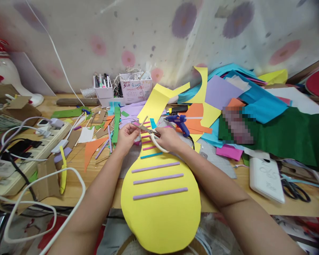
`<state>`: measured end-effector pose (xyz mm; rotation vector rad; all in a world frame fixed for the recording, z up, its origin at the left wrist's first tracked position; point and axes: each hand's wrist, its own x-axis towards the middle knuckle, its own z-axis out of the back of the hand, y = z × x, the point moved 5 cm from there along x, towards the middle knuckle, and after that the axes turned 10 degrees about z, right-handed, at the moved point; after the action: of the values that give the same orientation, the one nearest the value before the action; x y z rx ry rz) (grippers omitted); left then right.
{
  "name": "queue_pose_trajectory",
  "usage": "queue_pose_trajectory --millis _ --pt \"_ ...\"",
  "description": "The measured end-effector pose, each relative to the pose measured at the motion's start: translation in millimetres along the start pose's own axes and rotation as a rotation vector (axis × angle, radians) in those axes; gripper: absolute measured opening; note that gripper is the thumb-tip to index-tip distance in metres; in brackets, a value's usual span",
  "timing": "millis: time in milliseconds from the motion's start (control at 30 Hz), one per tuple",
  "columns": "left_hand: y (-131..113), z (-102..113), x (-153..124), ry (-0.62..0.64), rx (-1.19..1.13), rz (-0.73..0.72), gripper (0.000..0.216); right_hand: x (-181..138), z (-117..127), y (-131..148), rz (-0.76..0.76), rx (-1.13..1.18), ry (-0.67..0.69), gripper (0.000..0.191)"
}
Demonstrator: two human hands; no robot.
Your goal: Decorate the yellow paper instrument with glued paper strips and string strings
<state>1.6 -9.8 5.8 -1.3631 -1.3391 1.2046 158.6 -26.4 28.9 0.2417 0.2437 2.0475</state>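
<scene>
My right hand (169, 139) grips scissors (148, 129), and my left hand (127, 136) pinches a thin strip (136, 124). Under them, a yellow shape (161, 216) lies on the messy wooden table (77, 184).

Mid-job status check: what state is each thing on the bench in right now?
scissors, blades open, held in right hand.
thin strip, pinched by left hand at the blades.
yellow cutout, flat, overhanging the table edge, strips across it.
glue gun, lying on the papers, unheld.
power strip, several plugs in.
black scissors, lying flat, unheld.
</scene>
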Motion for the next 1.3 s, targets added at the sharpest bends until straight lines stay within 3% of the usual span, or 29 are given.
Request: queue_pose_trajectory --millis 200,333,533,967,1300 --pt "-0.4 -2.1 -0.1 0.034 0.004 -0.043 0.026 0.6 -3.0 -4.7 0.051 -0.015 -0.046 0.033" --pt "0.6 1.1 0.7 -0.009 0.046 -0.018 0.023 -0.3 -1.4 -2.8 0.121 0.007 -0.104 0.034" --pt "1.0 -1.6 -1.9 0.027 0.042 0.022 0.023 -1.4 0.5 -0.7 0.185 0.085 -0.134 0.037" --pt "-3.2 -5.5 -4.7 0.095 0.079 -0.045 0.021 -0.7 -8.0 -2.9 0.011 0.040 -0.072 0.028" --pt "-8.2 -8.4 -8.1 0.093 0.059 -0.093 0.027 -0.3 -6.9 -4.7 0.045 0.020 -0.060 0.027"
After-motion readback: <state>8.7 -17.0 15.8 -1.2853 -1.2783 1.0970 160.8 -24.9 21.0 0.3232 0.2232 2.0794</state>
